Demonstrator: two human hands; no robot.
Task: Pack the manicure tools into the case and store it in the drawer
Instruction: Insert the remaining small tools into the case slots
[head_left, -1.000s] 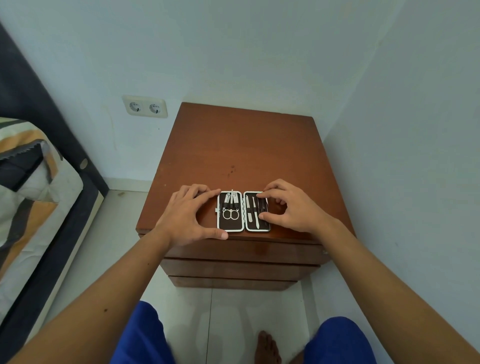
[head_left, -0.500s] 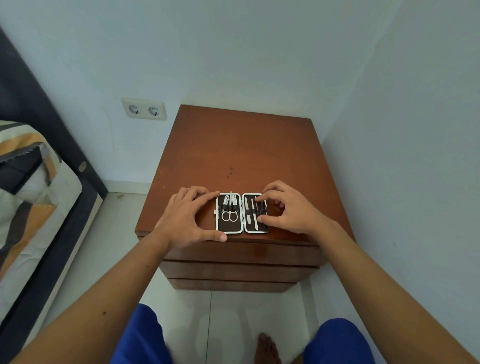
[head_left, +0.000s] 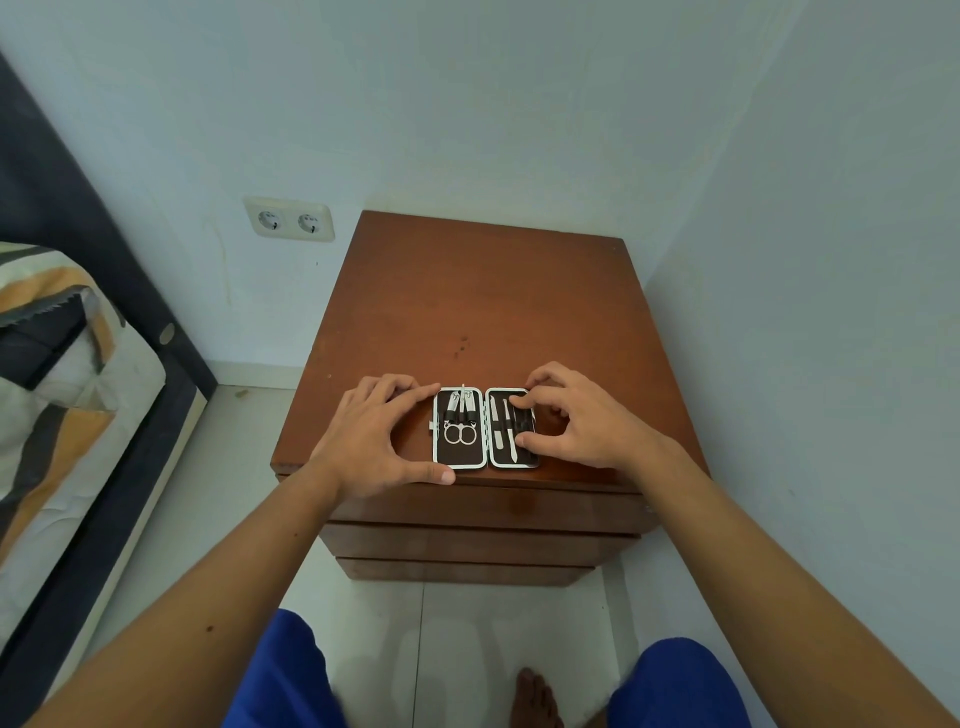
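The manicure case (head_left: 460, 459) lies open flat near the front edge of the brown nightstand (head_left: 478, 291). Its left half holds small scissors (head_left: 459, 434) and clippers (head_left: 460, 403). Its right half holds a pale file (head_left: 497, 427) and darker tools. My left hand (head_left: 374, 441) grips the left half, forefinger at the top corner and thumb at the bottom edge. My right hand (head_left: 587, 421) has its curled forefinger and thumb on the rightmost dark tool (head_left: 525, 422) in the right half. The top drawer (head_left: 467, 506) below is closed.
Two more drawer fronts (head_left: 467, 545) sit under the top one. A bed with a striped cover (head_left: 62, 395) stands at the left. A double wall socket (head_left: 291, 221) is behind the nightstand, and a wall runs close on the right. My knees and a bare foot (head_left: 535, 696) are below.
My right forefinger has slid from the case's top edge down onto the tools in the right half. The left hand and the case have stayed put.
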